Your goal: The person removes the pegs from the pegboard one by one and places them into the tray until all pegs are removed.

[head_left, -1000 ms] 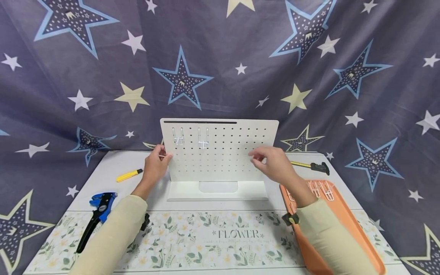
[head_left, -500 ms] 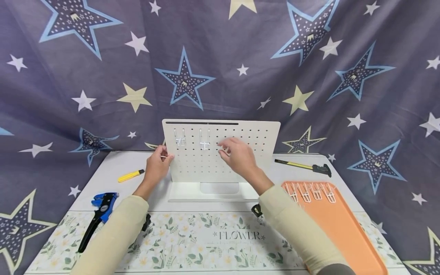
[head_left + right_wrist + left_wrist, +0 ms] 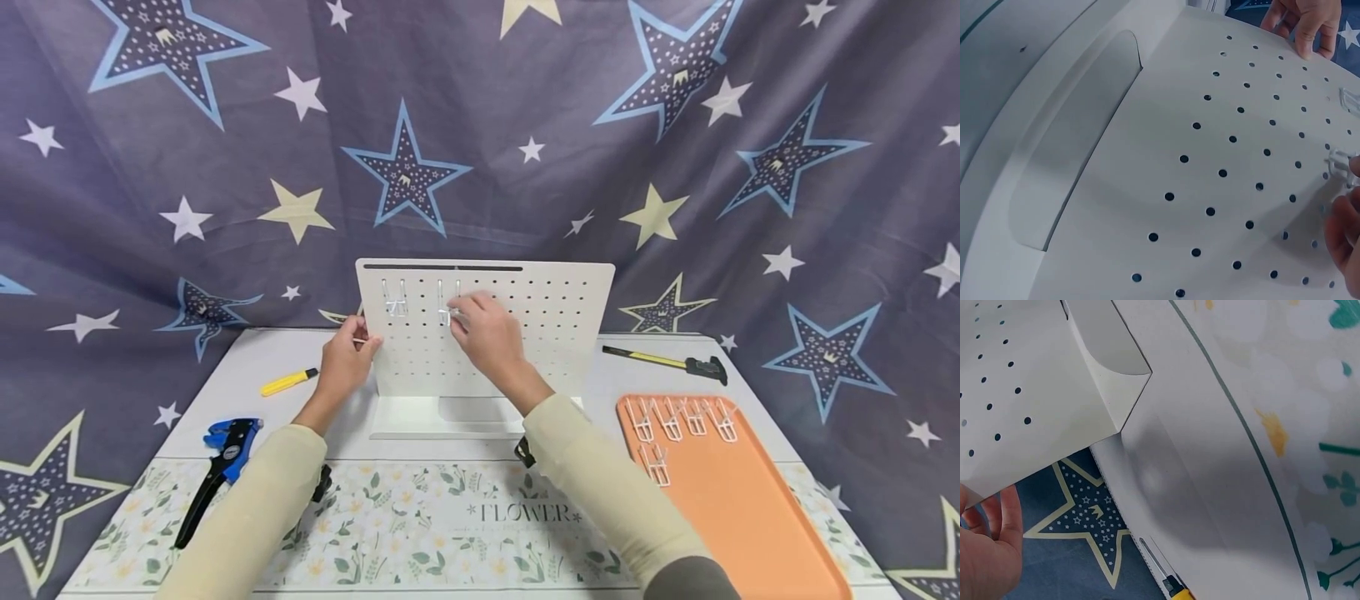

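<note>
While the bare left hand pinches the left edge of the upright white perforated board, thumb in front and fingers behind, I'd say it is there to steady the panel against pushes from the other side. The right hand has its fingers curled, thumb and fingertips at the lower end of a white wire hook hanging on the board's upper left half; whether they truly pinch it, I cannot tell. Farther left hangs a similar white wire frame. An orange rectangular tray with more white wire pieces lies on the right, presumably for easy reach by that hand. A blue-and-black plier-like tool, a yellow cutter and a black-and-yellow measuring tool lie off to the sides, perhaps to leave working room.

Compared with half a second ago, the right hand has shifted left, from bare holes to the hook, and its sleeve uncovers more of the lower pieces in the tray. The left hand keeps its place.
</note>
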Available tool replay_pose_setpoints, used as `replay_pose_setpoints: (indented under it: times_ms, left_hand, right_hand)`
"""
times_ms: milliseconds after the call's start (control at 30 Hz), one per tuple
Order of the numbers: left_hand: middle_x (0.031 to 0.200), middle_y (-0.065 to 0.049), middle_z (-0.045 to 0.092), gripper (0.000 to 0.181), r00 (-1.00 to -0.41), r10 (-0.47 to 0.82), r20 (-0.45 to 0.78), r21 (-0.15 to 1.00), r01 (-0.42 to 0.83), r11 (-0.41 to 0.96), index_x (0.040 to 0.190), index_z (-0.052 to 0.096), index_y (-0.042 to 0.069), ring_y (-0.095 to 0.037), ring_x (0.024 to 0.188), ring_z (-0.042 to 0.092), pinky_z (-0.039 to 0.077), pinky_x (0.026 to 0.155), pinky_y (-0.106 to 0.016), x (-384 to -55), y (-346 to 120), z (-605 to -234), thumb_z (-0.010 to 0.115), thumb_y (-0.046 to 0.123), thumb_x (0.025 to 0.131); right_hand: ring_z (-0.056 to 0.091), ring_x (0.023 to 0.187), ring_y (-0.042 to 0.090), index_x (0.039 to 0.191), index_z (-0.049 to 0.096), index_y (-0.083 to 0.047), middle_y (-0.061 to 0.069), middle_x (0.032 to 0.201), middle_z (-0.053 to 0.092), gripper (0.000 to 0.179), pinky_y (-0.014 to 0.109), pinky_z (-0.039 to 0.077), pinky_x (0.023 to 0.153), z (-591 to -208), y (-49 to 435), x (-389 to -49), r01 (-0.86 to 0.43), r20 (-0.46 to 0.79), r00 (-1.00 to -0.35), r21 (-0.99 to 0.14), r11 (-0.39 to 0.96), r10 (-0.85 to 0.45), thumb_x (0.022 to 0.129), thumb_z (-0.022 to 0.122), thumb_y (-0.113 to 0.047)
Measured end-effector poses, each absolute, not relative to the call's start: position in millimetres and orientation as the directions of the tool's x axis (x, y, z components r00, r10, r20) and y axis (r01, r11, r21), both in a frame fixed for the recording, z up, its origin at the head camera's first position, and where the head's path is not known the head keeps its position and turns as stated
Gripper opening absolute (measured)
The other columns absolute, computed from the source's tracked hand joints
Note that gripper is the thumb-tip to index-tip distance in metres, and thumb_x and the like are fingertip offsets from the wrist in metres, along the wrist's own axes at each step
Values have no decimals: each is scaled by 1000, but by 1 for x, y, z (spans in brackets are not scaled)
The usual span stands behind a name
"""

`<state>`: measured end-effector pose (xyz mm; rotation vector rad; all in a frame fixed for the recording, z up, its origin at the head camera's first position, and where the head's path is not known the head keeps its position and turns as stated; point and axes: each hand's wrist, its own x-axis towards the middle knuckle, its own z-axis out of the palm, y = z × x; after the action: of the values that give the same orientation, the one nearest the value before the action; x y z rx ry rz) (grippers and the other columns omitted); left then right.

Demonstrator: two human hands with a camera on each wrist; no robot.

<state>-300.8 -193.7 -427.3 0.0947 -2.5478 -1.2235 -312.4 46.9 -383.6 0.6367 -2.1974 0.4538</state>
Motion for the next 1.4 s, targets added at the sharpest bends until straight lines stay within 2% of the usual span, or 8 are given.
replay_pose_setpoints:
  times_ms: [333,800,1133,1400]
  left_hand:
    - [117,-17,65,24,-949,-181,257,768,87,634,123,54,5,-32,102,66,52,83,-41,-301,-195,-428,59,19,104]
    - [116,-17,65,24,-952,-184,246,770,77,634,124,54,5,-31,101,65,52,81,-39,-302,-195,-426,59,19,104]
    - [114,-16,65,23,-951,-181,249,763,78,641,122,55,5,-29,98,64,49,78,-34,-302,-195,-426,59,19,104]
    - [114,-15,65,23,-952,-190,242,765,67,641,122,55,6,-29,99,65,51,79,-36,-301,-194,-425,59,19,104]
  right_hand:
    - [70,85,12,98,76,-20,-3,94,71,9,25,55,61,-386,37,-315,-550,793,-554,-120,826,-254,90,77,-15]
    - [71,85,11,97,78,-22,-4,94,72,9,26,56,62,-385,36,-314,-531,790,-566,-129,837,-237,89,78,-18]
    - [71,79,12,93,78,-21,-4,89,72,9,27,57,61,-383,36,-313,-561,838,-490,-90,823,-242,87,79,-15]
    - [73,80,13,94,78,-22,-4,91,74,8,27,55,57,-381,40,-310,-574,845,-474,-84,814,-247,88,79,-16]
